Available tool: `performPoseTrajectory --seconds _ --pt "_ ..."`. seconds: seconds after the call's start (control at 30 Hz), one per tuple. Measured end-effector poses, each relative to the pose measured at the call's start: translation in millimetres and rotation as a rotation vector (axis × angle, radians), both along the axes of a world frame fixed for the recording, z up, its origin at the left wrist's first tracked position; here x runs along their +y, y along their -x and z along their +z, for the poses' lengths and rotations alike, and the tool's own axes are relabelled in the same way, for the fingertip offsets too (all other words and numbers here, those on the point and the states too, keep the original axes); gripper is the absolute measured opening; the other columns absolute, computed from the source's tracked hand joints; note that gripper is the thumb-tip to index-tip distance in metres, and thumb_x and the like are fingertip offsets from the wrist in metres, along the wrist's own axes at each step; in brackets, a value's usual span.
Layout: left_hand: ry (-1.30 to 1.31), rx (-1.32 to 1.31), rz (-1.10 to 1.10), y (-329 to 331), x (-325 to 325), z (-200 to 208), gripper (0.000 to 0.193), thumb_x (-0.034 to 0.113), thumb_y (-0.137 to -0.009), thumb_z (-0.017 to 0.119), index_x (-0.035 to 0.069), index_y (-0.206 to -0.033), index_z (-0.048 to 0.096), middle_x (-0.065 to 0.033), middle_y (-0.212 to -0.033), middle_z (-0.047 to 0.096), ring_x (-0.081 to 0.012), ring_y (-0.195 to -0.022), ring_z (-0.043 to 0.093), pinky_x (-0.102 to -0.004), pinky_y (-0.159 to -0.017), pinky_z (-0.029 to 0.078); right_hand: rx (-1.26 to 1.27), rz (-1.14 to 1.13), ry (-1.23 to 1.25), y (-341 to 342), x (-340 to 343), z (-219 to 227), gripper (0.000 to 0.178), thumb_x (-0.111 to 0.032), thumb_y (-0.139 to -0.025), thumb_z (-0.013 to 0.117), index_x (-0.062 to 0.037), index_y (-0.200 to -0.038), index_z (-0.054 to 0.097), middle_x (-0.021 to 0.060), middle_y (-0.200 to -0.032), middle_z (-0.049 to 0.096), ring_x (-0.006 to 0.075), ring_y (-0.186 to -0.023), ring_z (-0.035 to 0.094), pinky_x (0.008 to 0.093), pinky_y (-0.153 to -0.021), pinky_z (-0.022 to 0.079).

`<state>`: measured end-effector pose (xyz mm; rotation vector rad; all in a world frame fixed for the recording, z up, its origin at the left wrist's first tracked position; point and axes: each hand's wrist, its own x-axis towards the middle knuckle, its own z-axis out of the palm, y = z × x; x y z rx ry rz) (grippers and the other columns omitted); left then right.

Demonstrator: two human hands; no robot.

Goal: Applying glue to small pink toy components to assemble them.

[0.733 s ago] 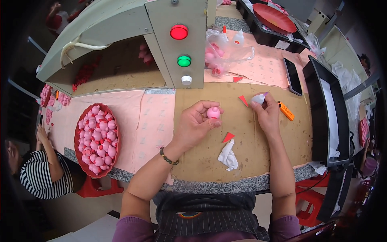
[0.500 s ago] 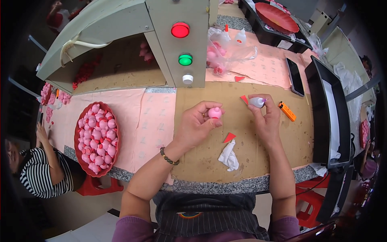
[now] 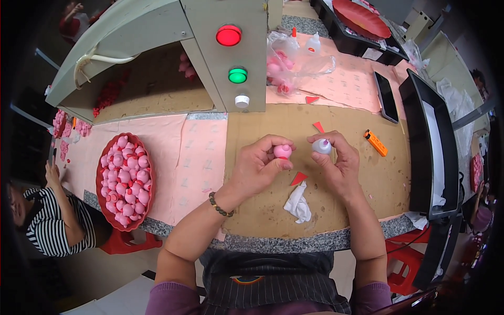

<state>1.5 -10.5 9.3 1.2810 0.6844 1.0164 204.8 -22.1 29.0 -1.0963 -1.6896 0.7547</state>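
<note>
My left hand [image 3: 258,167] grips a small round pink toy piece [image 3: 282,151] between thumb and fingers above the brown cardboard mat [image 3: 262,210]. Just right of it, my right hand [image 3: 338,164] holds a small white squeeze bottle [image 3: 322,146], its pink tip up. The two hands sit close together, the pink piece and the bottle nearly touching. A red triangular scrap [image 3: 298,178] lies below them, and a crumpled white cloth [image 3: 297,203] lies nearer to me.
A red tray [image 3: 102,178] heaped with pink pieces stands at left. An orange lighter [image 3: 376,143], a black phone [image 3: 387,96] and a black bin [image 3: 420,152] lie right. A grey box with red [image 3: 229,35] and green lights stands behind. A person in a striped shirt [image 3: 50,231] sits lower left.
My right hand has moved left with the white bottle, closing in on the pink piece in my left hand. The left hand has stayed nearly still.
</note>
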Motion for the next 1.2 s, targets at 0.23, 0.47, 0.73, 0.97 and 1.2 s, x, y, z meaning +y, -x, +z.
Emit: performPoseTrajectory --seconds 0.23,0.47,0.73,0.97,1.2 --pt "-0.002 -0.015 -0.004 -4.2 -2.7 -0.9 0.033 -0.007 -0.078 0.062 -0.002 -0.108 0.051 -0.0065 -0.103 0.057 -0.0112 -0.092 0.056 -0.0257 -0.078 0.05 0.232 0.049 0.172 6.5 -4.6 -7.0 0.015 -0.001 -0.08 0.062 -0.0023 -0.094 0.054 0.0044 -0.092 0.06 0.0088 -0.085 0.054 0.0243 -0.076 0.042" --pt "-0.039 0.052 0.175 -8.6 -2.4 0.7 0.042 -0.011 -0.067 0.07 0.002 -0.103 0.053 -0.0033 -0.097 0.052 -0.0108 -0.09 0.055 -0.0232 -0.076 0.053 0.363 0.092 0.411 15.9 -8.1 -3.7 0.021 0.01 -0.074 0.062 -0.0011 -0.091 0.056 0.0032 -0.089 0.058 0.0076 -0.078 0.054 0.0202 -0.068 0.043" --pt "-0.399 0.468 0.224 -6.9 -0.8 0.8 0.034 0.004 -0.063 0.079 0.003 -0.091 0.06 -0.004 -0.087 0.049 -0.0122 -0.077 0.05 -0.0243 -0.066 0.044 0.324 0.14 0.369 22.2 -8.6 -8.2 0.02 0.009 -0.073 0.064 0.0002 -0.089 0.059 0.0048 -0.089 0.057 0.0089 -0.079 0.055 0.0218 -0.069 0.044" --pt "-0.317 0.482 0.1 -3.8 -1.5 8.8 0.031 0.005 -0.071 0.073 0.004 -0.098 0.059 -0.0055 -0.091 0.05 -0.0137 -0.082 0.05 -0.0252 -0.071 0.042 0.349 0.086 0.303 19.7 -8.3 -3.5 0.016 0.007 -0.075 0.063 -0.0013 -0.088 0.058 0.0014 -0.087 0.055 0.0058 -0.076 0.052 0.0196 -0.065 0.043" --pt "-0.292 0.286 -0.061 -4.0 3.7 -1.9 0.037 -0.004 -0.077 0.063 0.0 -0.113 0.054 -0.0103 -0.11 0.052 -0.0156 -0.098 0.053 -0.0264 -0.083 0.044 0.334 0.098 0.229 18.3 -7.2 -7.2 0.016 0.008 -0.075 0.062 -0.0005 -0.088 0.058 0.0035 -0.088 0.056 0.0074 -0.079 0.054 0.0207 -0.068 0.044"
